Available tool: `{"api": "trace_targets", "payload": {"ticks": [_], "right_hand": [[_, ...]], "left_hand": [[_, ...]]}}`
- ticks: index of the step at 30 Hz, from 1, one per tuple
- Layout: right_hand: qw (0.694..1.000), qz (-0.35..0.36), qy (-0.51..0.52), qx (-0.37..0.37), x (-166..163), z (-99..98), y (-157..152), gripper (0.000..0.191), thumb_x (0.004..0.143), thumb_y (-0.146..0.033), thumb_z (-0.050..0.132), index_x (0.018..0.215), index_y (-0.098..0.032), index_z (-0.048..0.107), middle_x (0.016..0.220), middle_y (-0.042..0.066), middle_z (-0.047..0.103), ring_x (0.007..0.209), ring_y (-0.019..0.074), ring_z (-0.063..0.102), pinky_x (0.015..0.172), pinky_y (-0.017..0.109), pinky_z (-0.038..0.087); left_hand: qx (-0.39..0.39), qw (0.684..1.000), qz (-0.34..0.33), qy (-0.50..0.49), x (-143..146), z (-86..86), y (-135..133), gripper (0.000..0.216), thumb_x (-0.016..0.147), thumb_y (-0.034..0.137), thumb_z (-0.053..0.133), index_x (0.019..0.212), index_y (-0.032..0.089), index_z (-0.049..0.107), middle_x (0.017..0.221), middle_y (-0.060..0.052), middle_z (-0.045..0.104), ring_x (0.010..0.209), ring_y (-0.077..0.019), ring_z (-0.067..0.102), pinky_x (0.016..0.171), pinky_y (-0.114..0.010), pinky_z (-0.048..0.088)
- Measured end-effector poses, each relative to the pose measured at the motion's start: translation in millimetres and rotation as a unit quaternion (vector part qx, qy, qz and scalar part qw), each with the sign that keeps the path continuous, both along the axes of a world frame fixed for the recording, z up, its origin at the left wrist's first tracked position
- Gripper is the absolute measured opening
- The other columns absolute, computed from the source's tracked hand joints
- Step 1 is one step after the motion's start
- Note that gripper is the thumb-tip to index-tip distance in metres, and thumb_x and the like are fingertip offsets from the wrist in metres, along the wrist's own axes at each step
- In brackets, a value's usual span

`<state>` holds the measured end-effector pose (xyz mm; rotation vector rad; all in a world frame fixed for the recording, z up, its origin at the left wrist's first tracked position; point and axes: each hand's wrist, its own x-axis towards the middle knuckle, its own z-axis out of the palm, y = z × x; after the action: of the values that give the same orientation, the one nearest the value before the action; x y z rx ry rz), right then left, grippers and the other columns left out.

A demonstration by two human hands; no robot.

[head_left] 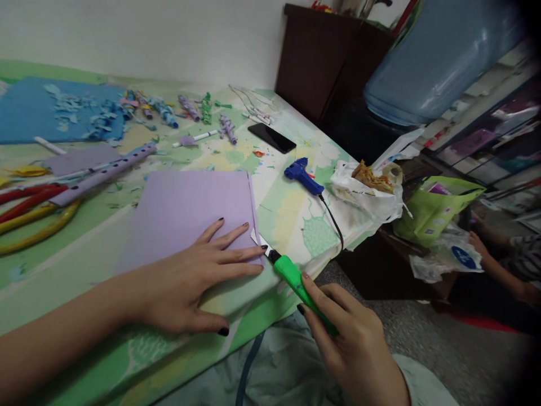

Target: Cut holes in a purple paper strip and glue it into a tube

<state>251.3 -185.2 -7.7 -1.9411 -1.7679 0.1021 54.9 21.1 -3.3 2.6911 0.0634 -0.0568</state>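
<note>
A purple foam or paper sheet [190,208] lies flat near the table's front edge. My left hand [186,279] rests on it, fingers spread and pressing its lower right part. My right hand [346,327] is closed around the green handle of a utility knife [298,285]. Its blade touches the sheet's right edge, beside my left fingertips. A narrow purple strip [254,217] runs along that edge, partly parted from the sheet. Whether the strip is cut through at its lower end is hidden by my fingers.
Behind the sheet are a black phone [271,138], a blue glue gun [303,176] with its cord, and several twisted foam pieces [228,128]. Scissors [31,208] and a blue sheet [21,113] lie left. Wrapped food [372,183] sits right; beyond is another person's arm [494,265].
</note>
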Motion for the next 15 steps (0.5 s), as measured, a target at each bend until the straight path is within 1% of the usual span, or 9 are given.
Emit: {"api": "trace_targets", "payload": {"ticks": [4, 7, 11, 13, 15], "right_hand": [[1.0, -0.005, -0.004, -0.002, -0.9, -1.6, 2.7, 0.038, 0.092, -0.018, 0.048, 0.128, -0.015, 0.057, 0.084, 0.009, 0.06, 0.067, 0.0176, 0.06, 0.056, 0.03, 0.052], [1.0, -0.009, -0.002, -0.005, -1.6, -3.7, 4.6, 0.038, 0.091, -0.019, 0.049, 0.128, -0.015, 0.057, 0.084, 0.009, 0.06, 0.067, 0.0177, 0.06, 0.057, 0.031, 0.051], [1.0, -0.026, 0.005, -0.001, -4.9, -6.7, 7.4, 0.039, 0.092, -0.019, 0.047, 0.129, -0.013, 0.057, 0.084, 0.009, 0.059, 0.066, 0.0176, 0.059, 0.057, 0.03, 0.05], [0.999, -0.035, 0.006, -0.002, -5.9, -6.4, 8.4, 0.04, 0.092, -0.019, 0.046, 0.13, -0.014, 0.056, 0.084, 0.009, 0.06, 0.067, 0.0178, 0.059, 0.057, 0.03, 0.05], [0.999, -0.029, 0.013, -0.005, -3.6, -3.5, 8.3, 0.04, 0.092, -0.019, 0.046, 0.13, -0.015, 0.056, 0.083, 0.009, 0.06, 0.067, 0.0174, 0.06, 0.058, 0.03, 0.05]], "left_hand": [[0.004, 1.0, 0.014, -0.019, 0.0, -1.7, -0.9, 0.084, 0.071, 0.047, 0.07, 0.145, 0.036, 0.031, 0.154, -0.004, 0.031, 0.143, -0.039, 0.006, 0.109, -0.068, -0.003], [0.009, 1.0, 0.006, -0.01, -0.2, -1.2, -1.8, 0.084, 0.071, 0.048, 0.069, 0.145, 0.036, 0.031, 0.154, -0.003, 0.03, 0.144, -0.0387, 0.007, 0.11, -0.068, -0.002], [0.023, 0.999, 0.021, -0.009, -0.2, 0.1, -5.1, 0.081, 0.071, 0.047, 0.069, 0.143, 0.035, 0.034, 0.155, -0.004, 0.028, 0.143, -0.039, 0.009, 0.11, -0.068, 0.001], [0.025, 0.999, 0.034, -0.022, 0.1, 0.0, -6.6, 0.079, 0.07, 0.047, 0.07, 0.142, 0.035, 0.036, 0.156, -0.005, 0.026, 0.143, -0.0392, 0.011, 0.11, -0.067, 0.001], [0.022, 0.999, 0.029, -0.03, 0.5, -0.9, -6.2, 0.078, 0.071, 0.049, 0.069, 0.141, 0.036, 0.037, 0.156, -0.006, 0.025, 0.143, -0.0395, 0.012, 0.11, -0.066, 0.001]]}}
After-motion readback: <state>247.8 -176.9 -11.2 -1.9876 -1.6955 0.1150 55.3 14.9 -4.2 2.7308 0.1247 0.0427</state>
